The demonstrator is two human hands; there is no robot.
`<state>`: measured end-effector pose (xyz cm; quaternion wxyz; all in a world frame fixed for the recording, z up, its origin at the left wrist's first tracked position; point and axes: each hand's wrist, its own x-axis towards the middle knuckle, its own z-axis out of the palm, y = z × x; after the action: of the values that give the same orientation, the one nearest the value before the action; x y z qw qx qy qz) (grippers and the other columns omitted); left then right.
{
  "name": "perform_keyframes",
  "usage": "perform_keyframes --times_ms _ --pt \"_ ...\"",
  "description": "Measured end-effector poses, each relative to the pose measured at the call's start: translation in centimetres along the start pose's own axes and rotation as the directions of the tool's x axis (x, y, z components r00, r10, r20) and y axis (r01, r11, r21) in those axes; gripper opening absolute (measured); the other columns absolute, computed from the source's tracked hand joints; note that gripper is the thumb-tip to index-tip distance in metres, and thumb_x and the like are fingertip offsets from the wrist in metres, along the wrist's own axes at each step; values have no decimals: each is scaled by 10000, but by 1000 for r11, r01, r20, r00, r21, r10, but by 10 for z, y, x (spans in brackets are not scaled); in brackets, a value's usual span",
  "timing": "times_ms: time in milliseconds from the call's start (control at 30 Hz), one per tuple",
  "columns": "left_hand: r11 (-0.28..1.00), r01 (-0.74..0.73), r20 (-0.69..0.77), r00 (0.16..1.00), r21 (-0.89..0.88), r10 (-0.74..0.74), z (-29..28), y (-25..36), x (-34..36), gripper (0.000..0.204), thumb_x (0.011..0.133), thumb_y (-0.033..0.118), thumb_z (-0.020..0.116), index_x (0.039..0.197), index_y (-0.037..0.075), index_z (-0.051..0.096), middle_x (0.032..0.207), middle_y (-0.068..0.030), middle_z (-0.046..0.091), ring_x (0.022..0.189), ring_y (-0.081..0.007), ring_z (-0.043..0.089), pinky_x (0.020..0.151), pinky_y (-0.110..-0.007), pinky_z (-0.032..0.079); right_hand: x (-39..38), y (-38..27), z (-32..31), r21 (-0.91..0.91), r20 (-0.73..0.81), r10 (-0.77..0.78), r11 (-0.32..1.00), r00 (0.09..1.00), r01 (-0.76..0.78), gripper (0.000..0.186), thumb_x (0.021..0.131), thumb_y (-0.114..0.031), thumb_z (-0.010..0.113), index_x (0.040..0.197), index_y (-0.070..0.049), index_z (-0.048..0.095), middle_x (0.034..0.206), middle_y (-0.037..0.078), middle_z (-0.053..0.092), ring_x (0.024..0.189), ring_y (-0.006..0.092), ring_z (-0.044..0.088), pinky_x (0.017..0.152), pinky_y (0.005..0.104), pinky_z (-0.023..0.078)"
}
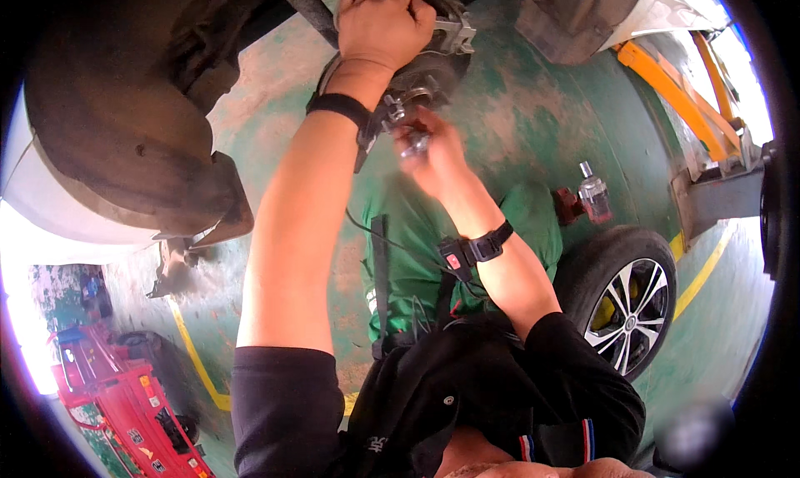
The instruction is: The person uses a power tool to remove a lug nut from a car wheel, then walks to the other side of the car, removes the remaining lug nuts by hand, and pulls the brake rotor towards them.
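Observation:
At the top, my left hand (383, 24) is closed over the upper part of a brake assembly (454, 32) under a raised car; the fingertips are hidden behind it. Lower down, my right hand (435, 155) is closed on a shiny metal hand tool (415, 145), blurred by motion and partly covered by the fingers. It looks like a ratchet wrench, though its exact kind is unclear. Just above that hand, a small metal fitting (394, 108) shows beside the lower brake parts, close to my left wrist.
A wheel (627, 315) with a silver and black rim lies at my right. Near it stands a clear bottle (593, 196). Dark wheel-arch lining (125, 136) hangs at upper left, and an orange lift arm (671, 90) at upper right. A red machine (129, 403) sits at lower left.

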<state>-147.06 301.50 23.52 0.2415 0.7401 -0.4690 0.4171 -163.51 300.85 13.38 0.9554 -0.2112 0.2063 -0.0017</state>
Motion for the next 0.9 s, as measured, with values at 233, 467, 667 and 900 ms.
perform_keyframes --times_ms 233,467,667,900 --pt "1000 -16 1 1000 18 16 2 2 0 286 889 322 524 997 261 781 963 -49 749 999 -294 673 931 -464 465 2 -2 8 68 -17 -16 998 1000 17 397 1061 -369 452 961 -28 630 781 28 625 626 93 536 433 202 311" --pt "998 10 30 999 56 -12 1 -1 -4 280 889 320 535 989 247 786 979 -35 753 1009 -288 671 938 -470 464 3 -5 4 -3 68 85 996 994 -85 437 1064 -375 434 1042 7 647 802 37 634 631 94 549 443 206 323" --pt "1000 -17 -7 1000 -1 17 2 -4 -4 273 888 307 535 986 234 779 979 -36 754 1016 -290 674 950 -474 468 -6 -3 10 -54 2 54 997 999 -54 420 1074 -373 417 1017 -15 629 812 50 645 635 98 555 433 193 314" --pt "1000 -5 -11 1000 9 5 0 -5 -3 274 892 319 531 973 245 782 982 -46 753 1001 -295 676 940 -458 475 3 -3 4 25 -30 -3 1000 1000 4 253 1056 -297 444 1011 -72 549 820 62 641 637 116 564 420 213 320"
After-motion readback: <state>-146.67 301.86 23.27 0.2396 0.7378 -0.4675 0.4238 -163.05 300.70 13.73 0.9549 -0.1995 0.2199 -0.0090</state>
